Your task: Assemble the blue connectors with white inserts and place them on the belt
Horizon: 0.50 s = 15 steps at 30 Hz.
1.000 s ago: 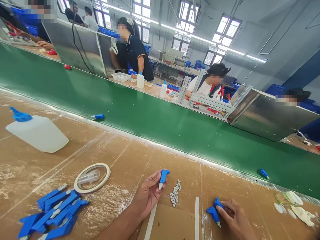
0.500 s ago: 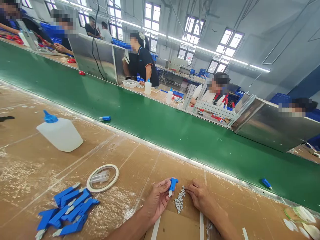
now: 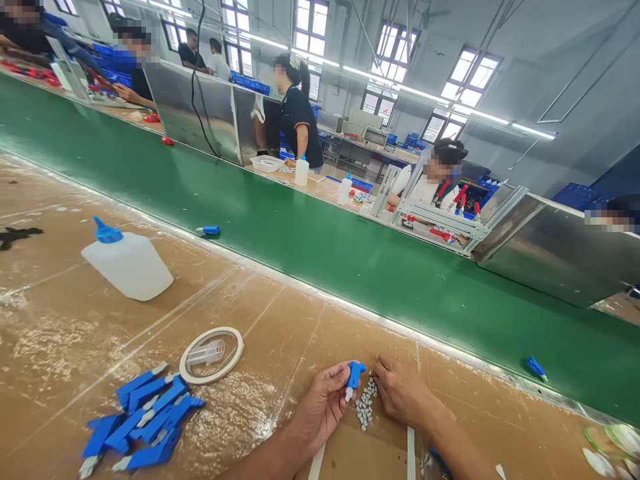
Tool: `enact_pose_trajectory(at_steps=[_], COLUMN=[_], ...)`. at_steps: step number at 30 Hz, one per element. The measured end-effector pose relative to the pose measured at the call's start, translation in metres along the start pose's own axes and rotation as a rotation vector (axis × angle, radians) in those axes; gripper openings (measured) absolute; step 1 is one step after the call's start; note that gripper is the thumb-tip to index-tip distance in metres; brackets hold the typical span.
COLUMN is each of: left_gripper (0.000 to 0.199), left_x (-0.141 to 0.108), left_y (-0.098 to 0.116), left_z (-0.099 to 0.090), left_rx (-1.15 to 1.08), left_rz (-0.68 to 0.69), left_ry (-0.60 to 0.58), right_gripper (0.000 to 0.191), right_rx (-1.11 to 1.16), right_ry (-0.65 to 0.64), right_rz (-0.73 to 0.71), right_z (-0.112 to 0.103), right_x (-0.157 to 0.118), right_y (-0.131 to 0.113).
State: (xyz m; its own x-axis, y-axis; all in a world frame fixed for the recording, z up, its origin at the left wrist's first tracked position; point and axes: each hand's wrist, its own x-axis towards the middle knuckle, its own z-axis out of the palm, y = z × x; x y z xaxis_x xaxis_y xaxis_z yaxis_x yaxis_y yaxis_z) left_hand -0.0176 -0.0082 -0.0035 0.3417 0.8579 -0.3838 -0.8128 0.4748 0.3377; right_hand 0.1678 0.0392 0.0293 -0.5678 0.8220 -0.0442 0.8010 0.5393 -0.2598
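Note:
My left hand [image 3: 325, 403] grips a blue plastic piece [image 3: 355, 377] with a pale tip pointing down toward me. Just right of it lies a loose heap of small grey pieces [image 3: 367, 405] on the brown tabletop. My right hand [image 3: 403, 390] is at the far right edge of that heap, its fingertips pinched together. Whatever is between those fingertips is too small or hidden to make out. Several similar blue pieces [image 3: 150, 417] with pale tips lie piled at the left.
A white bottle with a blue cap [image 3: 131, 263] stands left, behind a tape roll [image 3: 239, 360] encircling a clear plastic part. Beyond the table runs a green conveyor belt [image 3: 320, 247] carrying two blue pieces. Round pale lids [image 3: 623, 440] lie far right. Co-workers are across the belt.
The view has shifted a little, moving most things slightly right in the picture. My right hand has drawn slightly closer to the blue piece, and its fingers are more curled. My left hand keeps its hold.

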Motion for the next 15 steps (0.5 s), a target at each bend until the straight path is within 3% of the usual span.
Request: enact_pose_trajectory(at_steps=[7, 8, 11, 13, 15], left_gripper=[0.033, 0.034, 0.035, 0.035, 0.034], left_x=[-0.005, -0.006, -0.01, -0.012, -0.014], left_y=[-0.003, -0.006, -0.019, -0.028, -0.037], left_z=[0.003, 0.003, 0.0, -0.003, -0.006], left_rx=[0.023, 0.027, 0.047, 0.069, 0.096], left_rz=[0.006, 0.001, -0.022, -0.042, -0.049], left_ry=[-0.036, -0.05, -0.082, -0.085, -0.081], right_gripper=[0.03, 0.034, 0.041, 0.04, 0.04], right_rx=[0.462, 0.605, 1.312, 1.547, 1.642], right_ry=[0.135, 0.152, 0.283, 0.349, 0.371], right_rz=[0.186, 0.23, 0.452, 0.546, 0.596], right_z=[-0.01, -0.009, 0.001, 0.009, 0.015], right_x=[-0.036, -0.044, -0.066, -0.075, -0.078], right_y=[-0.014, -0.018, -0.034, -0.044, -0.052])
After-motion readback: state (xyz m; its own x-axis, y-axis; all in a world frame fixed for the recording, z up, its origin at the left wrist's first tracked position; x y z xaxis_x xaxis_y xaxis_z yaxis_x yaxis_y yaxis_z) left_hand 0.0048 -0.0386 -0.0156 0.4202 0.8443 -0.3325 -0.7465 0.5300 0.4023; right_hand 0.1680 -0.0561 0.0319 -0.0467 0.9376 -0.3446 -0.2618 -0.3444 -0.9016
